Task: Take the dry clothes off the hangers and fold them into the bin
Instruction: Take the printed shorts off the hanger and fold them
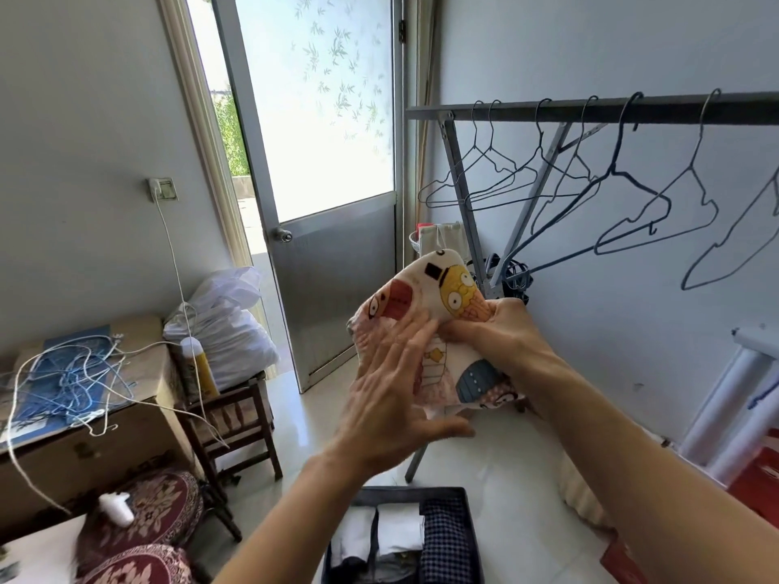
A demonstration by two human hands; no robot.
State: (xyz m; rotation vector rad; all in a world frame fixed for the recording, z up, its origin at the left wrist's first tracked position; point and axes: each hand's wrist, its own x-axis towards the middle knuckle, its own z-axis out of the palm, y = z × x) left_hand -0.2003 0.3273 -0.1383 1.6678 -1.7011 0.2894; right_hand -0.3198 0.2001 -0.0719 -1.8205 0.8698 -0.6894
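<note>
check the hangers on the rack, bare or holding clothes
Bare: every wire hanger in view on the rack bar hangs empty; the cartoon-print garment is off them. The bar runs out of frame at right.

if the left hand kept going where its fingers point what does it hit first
The left hand lies on the cloth; going on up and right, it would likely meet the right hand first.
</note>
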